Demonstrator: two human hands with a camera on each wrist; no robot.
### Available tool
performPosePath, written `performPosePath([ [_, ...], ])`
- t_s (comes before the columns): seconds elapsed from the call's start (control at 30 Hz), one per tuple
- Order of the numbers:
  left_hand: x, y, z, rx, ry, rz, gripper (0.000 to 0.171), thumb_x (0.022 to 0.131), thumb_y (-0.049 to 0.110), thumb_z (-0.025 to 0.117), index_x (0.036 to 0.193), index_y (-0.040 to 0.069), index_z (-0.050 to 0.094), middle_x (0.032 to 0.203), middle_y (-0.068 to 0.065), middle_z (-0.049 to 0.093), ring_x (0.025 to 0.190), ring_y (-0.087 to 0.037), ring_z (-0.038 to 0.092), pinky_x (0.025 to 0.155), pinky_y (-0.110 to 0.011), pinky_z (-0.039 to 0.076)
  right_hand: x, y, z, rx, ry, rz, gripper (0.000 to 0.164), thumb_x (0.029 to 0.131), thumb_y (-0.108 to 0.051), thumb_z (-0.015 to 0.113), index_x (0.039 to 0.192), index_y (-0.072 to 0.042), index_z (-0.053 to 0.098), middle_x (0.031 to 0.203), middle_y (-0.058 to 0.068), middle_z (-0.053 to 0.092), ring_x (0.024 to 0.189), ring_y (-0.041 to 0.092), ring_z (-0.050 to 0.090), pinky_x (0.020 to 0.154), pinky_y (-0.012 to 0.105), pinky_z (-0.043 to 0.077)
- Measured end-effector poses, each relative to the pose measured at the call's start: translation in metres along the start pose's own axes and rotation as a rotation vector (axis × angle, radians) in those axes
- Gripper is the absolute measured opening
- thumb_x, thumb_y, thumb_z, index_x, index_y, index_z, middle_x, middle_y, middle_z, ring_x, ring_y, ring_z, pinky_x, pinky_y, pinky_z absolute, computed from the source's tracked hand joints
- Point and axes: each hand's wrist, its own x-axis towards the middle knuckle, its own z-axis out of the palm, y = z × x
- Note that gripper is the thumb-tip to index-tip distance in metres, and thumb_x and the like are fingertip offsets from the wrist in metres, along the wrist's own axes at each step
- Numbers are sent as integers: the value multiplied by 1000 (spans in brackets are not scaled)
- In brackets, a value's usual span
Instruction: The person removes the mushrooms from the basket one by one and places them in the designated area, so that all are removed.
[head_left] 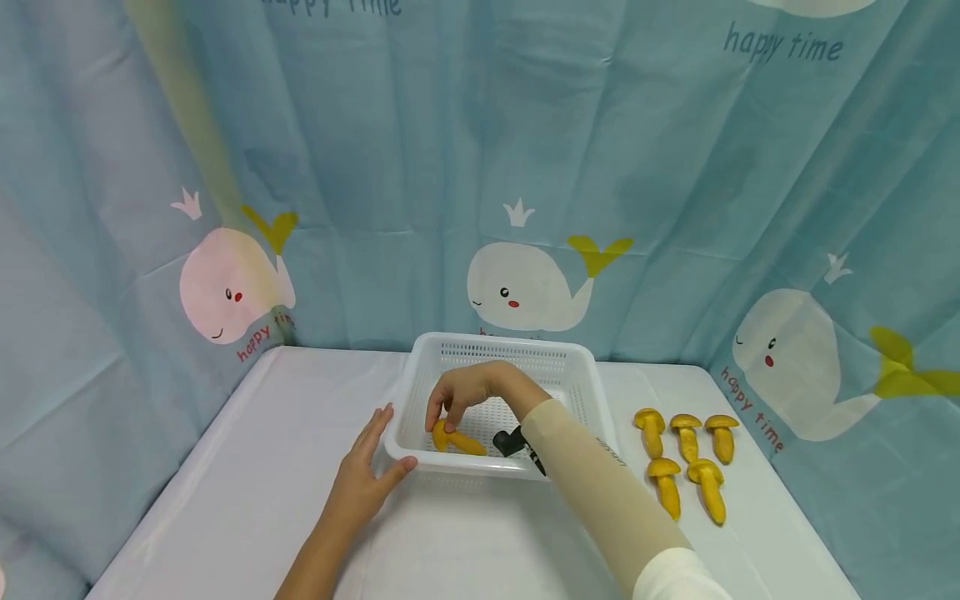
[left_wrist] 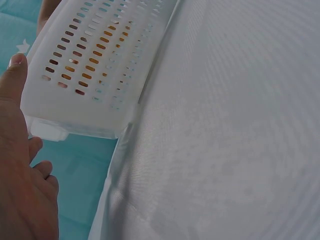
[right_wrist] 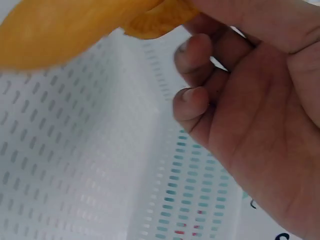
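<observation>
A yellow toy mushroom point(head_left: 467, 444) is low inside the white perforated basket point(head_left: 405, 392), near its front left corner. My right hand point(head_left: 471, 387) reaches in over the basket and pinches the mushroom by its cap between thumb and fingers. The right wrist view shows the mushroom's stem point(right_wrist: 55, 32) pointing away from the palm. At the front left corner of the basket, my left hand point(head_left: 358, 482) rests with its fingers along the left side and its thumb at the front rim. The left wrist view shows the thumb against the basket's outer wall point(left_wrist: 75, 107).
Several more yellow mushrooms point(head_left: 687, 433) lie in two rows on the white table point(head_left: 247, 483), right of the basket. A blue curtain point(head_left: 420, 167) printed with whales hangs behind and along the sides. A black strapped device point(head_left: 510, 442) is on my right wrist.
</observation>
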Motion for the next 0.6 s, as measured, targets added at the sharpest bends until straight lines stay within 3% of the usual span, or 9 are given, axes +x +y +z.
performPosePath([
  [0.3,0,3,-3,-4,-2,23,89,90,43,78,163,30,30,169,-11,25,152,-43,29,111,-75,32,-19,-14,-5,-38,153,-129,27,94,-4,73,120,-2,74,106,-5,76,86,27,57,74,22,53],
  [0.5,0,2,-2,-10,-3,21,89,89,43,79,162,31,30,169,-10,26,153,-41,28,111,-74,32,-31,-19,-4,-53,218,-151,27,94,-8,74,121,-3,74,107,-3,76,81,27,53,68,21,48],
  [0.6,0,1,-2,-11,-2,17,89,89,43,80,162,32,30,169,-9,26,153,-41,28,111,-75,32,-37,-22,-4,-57,267,-149,24,93,-10,75,118,-11,77,105,-4,76,76,20,51,66,22,45],
])
